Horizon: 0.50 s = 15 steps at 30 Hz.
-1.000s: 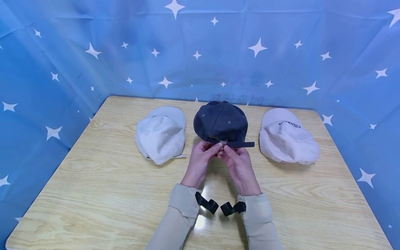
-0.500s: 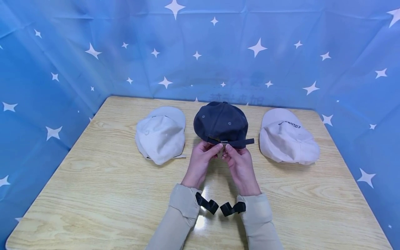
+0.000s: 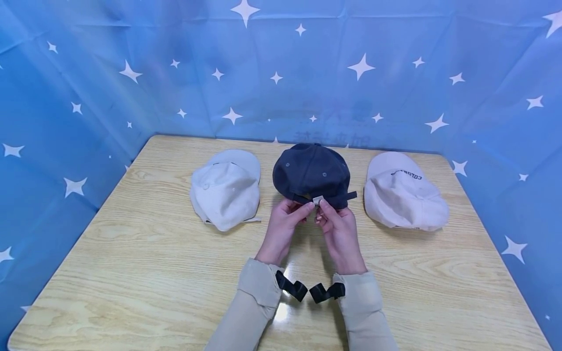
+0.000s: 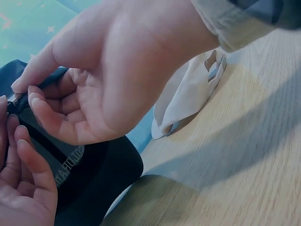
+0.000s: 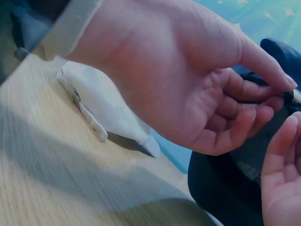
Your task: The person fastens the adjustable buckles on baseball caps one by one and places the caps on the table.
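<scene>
A dark navy cap (image 3: 312, 168) sits mid-table in the head view, its back facing me. Across its rear opening runs an adjuster strap with a small metal buckle (image 3: 318, 200). My left hand (image 3: 281, 229) pinches the strap just left of the buckle, thumb on top. From the other side my right hand (image 3: 340, 234) pinches the strap at the buckle's right edge. A strap end (image 3: 351, 195) sticks out to the right of the cap. In the left wrist view, pale lettering (image 4: 70, 165) shows inside the cap, below the left hand (image 4: 108, 75).
A white cap (image 3: 226, 190) lies to the left of the navy one. On the right lies a pale pinkish cap (image 3: 406, 195) with dark lettering. All are on a wooden table (image 3: 145, 273), backed by a blue curtain (image 3: 263, 48) with white stars.
The buckle plate now stands tilted up from the strap. The strap's loose end juts out less on the right. My right thumb has shifted slightly right; the other caps are unmoved.
</scene>
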### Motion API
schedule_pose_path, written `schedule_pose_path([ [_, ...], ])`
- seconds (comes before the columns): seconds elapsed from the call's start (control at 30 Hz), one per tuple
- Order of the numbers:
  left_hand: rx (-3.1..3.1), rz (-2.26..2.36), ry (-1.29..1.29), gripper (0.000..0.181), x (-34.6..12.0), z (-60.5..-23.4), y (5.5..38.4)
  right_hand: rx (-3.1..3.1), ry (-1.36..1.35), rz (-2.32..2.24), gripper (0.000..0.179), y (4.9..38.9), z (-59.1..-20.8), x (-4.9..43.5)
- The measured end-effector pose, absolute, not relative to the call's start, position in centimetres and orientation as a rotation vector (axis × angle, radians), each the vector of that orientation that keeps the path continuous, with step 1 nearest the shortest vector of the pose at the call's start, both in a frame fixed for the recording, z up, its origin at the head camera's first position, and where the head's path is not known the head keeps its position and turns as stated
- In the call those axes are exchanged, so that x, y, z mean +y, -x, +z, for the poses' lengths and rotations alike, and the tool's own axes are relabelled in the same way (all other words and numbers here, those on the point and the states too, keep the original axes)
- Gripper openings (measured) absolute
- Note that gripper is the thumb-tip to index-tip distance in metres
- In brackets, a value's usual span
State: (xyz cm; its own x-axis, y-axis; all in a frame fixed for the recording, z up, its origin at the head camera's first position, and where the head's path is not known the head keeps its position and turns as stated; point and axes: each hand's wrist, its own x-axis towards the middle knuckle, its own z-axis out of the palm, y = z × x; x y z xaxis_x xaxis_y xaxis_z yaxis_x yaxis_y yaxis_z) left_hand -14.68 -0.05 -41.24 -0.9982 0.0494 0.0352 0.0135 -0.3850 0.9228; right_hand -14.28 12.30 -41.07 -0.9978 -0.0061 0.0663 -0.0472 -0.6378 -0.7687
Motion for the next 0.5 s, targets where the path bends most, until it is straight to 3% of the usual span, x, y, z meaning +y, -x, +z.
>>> schedule_pose_path([
  [0.5, 1.095, 2.966, -0.17, 0.041, -1.1, -41.6, 15.3, -0.872, -0.305, 2.988, 0.035, 15.1, -41.7, 12.9],
])
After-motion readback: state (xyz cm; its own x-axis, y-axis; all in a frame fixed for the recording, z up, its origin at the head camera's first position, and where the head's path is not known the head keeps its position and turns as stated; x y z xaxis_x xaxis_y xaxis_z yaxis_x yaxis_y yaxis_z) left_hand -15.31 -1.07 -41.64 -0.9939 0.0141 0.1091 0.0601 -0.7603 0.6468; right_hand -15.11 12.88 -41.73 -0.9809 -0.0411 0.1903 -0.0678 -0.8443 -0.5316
